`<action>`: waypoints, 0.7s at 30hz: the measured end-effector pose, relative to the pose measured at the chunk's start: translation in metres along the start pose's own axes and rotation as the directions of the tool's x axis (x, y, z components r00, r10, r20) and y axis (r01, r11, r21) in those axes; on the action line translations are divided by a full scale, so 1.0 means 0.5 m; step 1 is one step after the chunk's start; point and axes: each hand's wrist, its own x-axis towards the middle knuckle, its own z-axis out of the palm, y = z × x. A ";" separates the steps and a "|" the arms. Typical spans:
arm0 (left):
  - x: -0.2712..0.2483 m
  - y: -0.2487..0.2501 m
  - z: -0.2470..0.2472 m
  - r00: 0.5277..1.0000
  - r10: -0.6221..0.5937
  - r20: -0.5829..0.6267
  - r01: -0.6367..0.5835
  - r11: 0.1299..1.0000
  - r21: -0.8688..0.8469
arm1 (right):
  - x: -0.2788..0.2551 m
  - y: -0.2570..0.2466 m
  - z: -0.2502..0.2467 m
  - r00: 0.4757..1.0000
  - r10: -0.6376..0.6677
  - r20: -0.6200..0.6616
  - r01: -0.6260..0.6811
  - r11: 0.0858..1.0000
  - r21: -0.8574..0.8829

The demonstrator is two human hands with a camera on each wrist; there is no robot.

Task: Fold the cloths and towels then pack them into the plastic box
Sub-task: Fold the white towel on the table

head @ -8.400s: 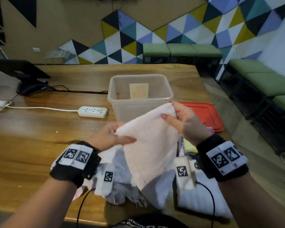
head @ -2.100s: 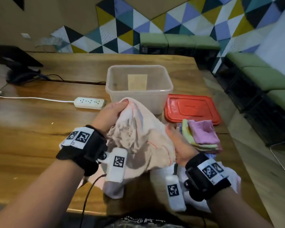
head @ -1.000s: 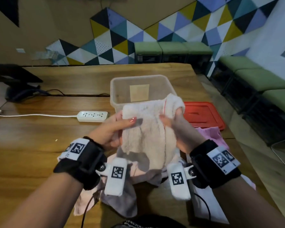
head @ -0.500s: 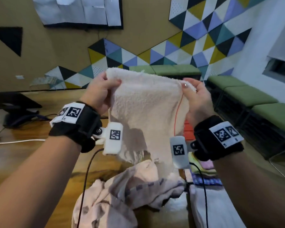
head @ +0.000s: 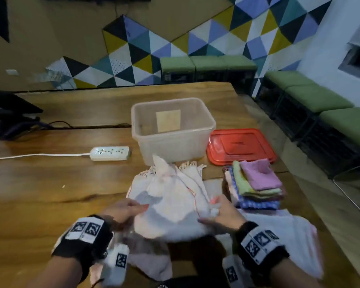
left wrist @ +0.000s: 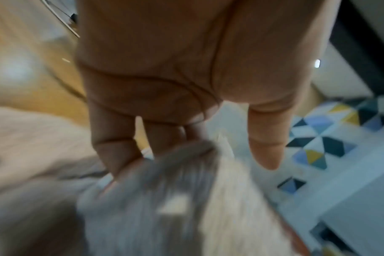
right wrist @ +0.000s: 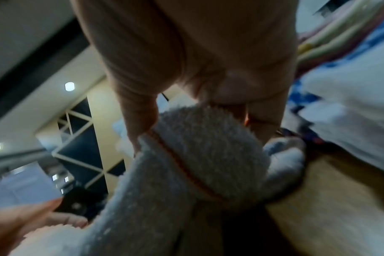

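A pale pink fringed towel (head: 170,196) lies spread and rumpled on the wooden table (head: 50,194), just in front of the clear plastic box (head: 170,146). My left hand (head: 129,208) rests its fingers (left wrist: 114,147) on the towel's near left edge (left wrist: 164,199), thumb held apart. My right hand (head: 218,208) pinches the near right corner (right wrist: 197,155) between thumb and fingers. The box holds no cloth; only a tan label shows on its far wall.
A red lid (head: 240,145) lies right of the box. Folded coloured cloths (head: 256,183) are stacked in front of it. A white cloth (head: 279,235) and a pink one (head: 150,260) lie near me. Power strip (head: 110,153) at left; green benches (head: 320,100) beyond the table's right edge.
The towel was held up in the air by both hands half a second ago. It now lies down on the table before the box, and my hands have dropped to its near edge.
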 end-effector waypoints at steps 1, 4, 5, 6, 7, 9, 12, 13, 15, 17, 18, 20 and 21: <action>0.014 -0.017 0.013 0.999 -0.033 -0.005 0.033 0.997 0.064 | 0.002 0.013 0.015 0.999 0.031 0.034 -0.027 0.995 -0.101; 0.024 -0.012 0.031 0.998 -0.021 -0.063 0.027 0.995 0.096 | 0.009 0.009 0.024 0.995 0.075 0.065 -0.053 0.956 -0.289; 0.028 -0.004 0.031 0.998 0.011 -0.063 -0.008 0.999 0.049 | 0.012 0.002 0.019 0.998 0.048 0.047 -0.032 0.955 -0.296; 0.027 0.006 0.030 0.998 0.048 -0.050 -0.050 0.998 -0.031 | 0.014 -0.005 0.012 1.000 0.021 0.019 -0.015 0.959 -0.285; 0.020 0.016 0.026 0.996 0.081 -0.028 -0.084 0.987 -0.134 | 0.015 -0.010 0.004 1.000 0.007 -0.011 -0.010 0.960 -0.281; 0.005 0.020 0.009 0.995 0.093 0.041 -0.082 0.973 -0.214 | 0.009 -0.015 -0.011 1.000 0.006 -0.014 -0.011 0.943 -0.333; -0.017 0.013 -0.011 0.973 -0.022 0.229 0.016 0.999 0.028 | -0.002 -0.013 -0.019 0.997 0.001 0.079 0.038 0.872 -0.488; -0.019 0.011 -0.011 0.963 -0.080 0.257 0.053 0.993 0.107 | -0.003 -0.015 -0.018 0.997 -0.012 0.081 0.050 0.867 -0.495; -0.008 0.016 -0.005 0.976 -0.121 0.182 0.091 0.982 0.166 | 0.010 -0.022 -0.017 0.997 -0.049 0.056 0.069 0.895 -0.441; 0.018 0.023 -0.001 0.999 -0.054 0.008 0.051 0.977 0.207 | 0.035 -0.037 -0.014 0.996 -0.090 0.015 0.089 0.926 -0.366; 0.031 0.030 -0.001 0.998 -0.007 -0.065 0.022 0.969 0.245 | 0.049 -0.047 -0.011 0.994 -0.110 -0.008 0.101 0.939 -0.330; 0.053 0.046 0.002 0.987 0.055 -0.150 -0.019 0.972 0.233 | 0.081 -0.067 -0.006 0.987 -0.155 -0.046 0.135 0.947 -0.291; 0.065 0.053 0.006 0.984 0.075 -0.160 -0.040 0.977 0.210 | 0.094 -0.079 -0.003 0.983 -0.177 -0.048 0.155 0.944 -0.291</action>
